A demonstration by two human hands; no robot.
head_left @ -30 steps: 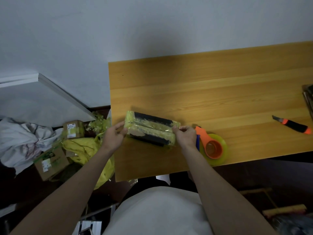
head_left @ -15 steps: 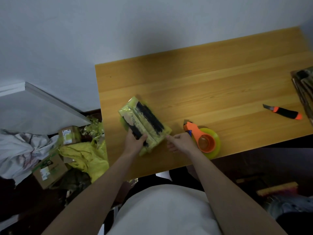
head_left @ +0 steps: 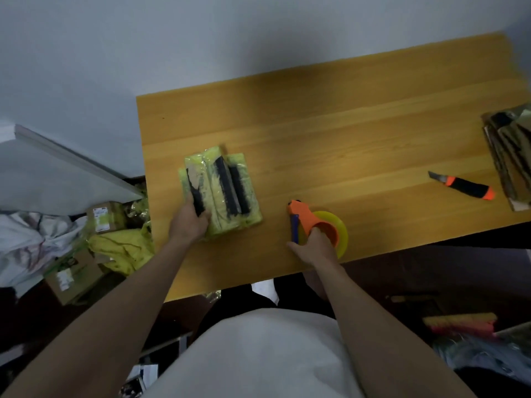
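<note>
The step in hand looks like taping. The left hand (head_left: 188,225) grips the near-left corner of the yellow-wrapped package (head_left: 222,193), which lies flat on the wooden surface (head_left: 344,139), left of centre in the frame. At lower centre, the right hand (head_left: 314,249) has its fingers curled round the handle of the orange tape dispenser (head_left: 321,225), well apart from the package. Next, the dispenser probably has to be carried left onto the wrap while the left hand pins the package steady.
</note>
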